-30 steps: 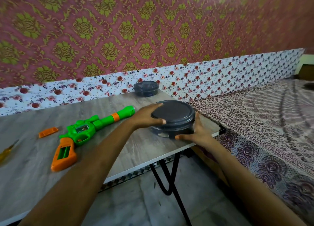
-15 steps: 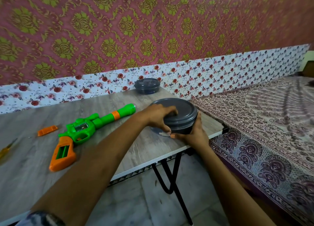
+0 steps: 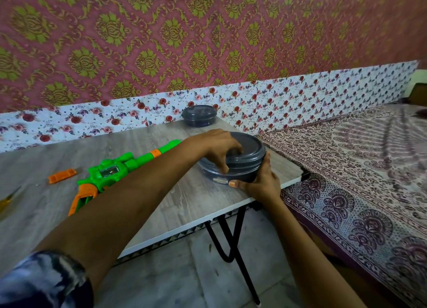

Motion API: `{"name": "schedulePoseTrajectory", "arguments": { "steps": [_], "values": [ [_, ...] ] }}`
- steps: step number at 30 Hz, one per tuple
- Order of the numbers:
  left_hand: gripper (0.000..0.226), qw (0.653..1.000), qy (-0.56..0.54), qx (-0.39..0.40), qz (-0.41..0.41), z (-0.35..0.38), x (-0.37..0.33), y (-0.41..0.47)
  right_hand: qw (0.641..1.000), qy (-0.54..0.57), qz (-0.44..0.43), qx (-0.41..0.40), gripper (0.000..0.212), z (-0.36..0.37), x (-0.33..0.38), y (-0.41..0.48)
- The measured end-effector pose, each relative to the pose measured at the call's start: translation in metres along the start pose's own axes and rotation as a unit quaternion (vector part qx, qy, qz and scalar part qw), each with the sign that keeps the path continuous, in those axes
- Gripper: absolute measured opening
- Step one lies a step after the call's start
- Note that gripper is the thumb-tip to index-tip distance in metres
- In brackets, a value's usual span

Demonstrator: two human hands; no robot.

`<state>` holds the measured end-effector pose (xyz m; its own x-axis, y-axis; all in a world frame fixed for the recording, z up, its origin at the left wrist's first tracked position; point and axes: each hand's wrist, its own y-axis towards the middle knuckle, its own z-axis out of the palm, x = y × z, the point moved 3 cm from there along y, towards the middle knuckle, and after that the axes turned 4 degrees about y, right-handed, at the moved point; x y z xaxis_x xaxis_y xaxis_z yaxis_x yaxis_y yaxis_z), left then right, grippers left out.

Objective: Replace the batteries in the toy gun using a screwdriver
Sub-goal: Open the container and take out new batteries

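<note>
Both hands grip the dark round container (image 3: 245, 166): left hand (image 3: 217, 145) curls over its lid, right hand (image 3: 261, 182) clasps its side.

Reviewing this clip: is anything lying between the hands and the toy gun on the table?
Nothing visible does. The left hand and right hand both grip the lidded dark container near the right edge of the table. The toy gun lies to its left, with only bare surface between them.

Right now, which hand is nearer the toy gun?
Left. The left hand grips the lid of the dark round container, just past the muzzle of the toy gun; the right hand holds the container's right side, farther off.
</note>
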<state>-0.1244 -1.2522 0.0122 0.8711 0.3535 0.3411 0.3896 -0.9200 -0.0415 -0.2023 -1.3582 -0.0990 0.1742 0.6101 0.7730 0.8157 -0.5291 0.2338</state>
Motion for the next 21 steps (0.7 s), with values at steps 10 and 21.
{"name": "schedulePoseTrajectory", "arguments": {
  "steps": [10,21],
  "values": [
    [0.032,0.928,-0.264,-0.213,-0.154,-0.039,0.077,-0.006,0.969,0.229,0.062,0.064,0.122,-0.011,-0.006,0.007],
    [0.039,0.534,-0.661,-0.347,-0.396,0.052,0.14,0.011,0.953,0.288,0.087,-0.044,0.055,-0.011,-0.011,0.043]
  ]
}}
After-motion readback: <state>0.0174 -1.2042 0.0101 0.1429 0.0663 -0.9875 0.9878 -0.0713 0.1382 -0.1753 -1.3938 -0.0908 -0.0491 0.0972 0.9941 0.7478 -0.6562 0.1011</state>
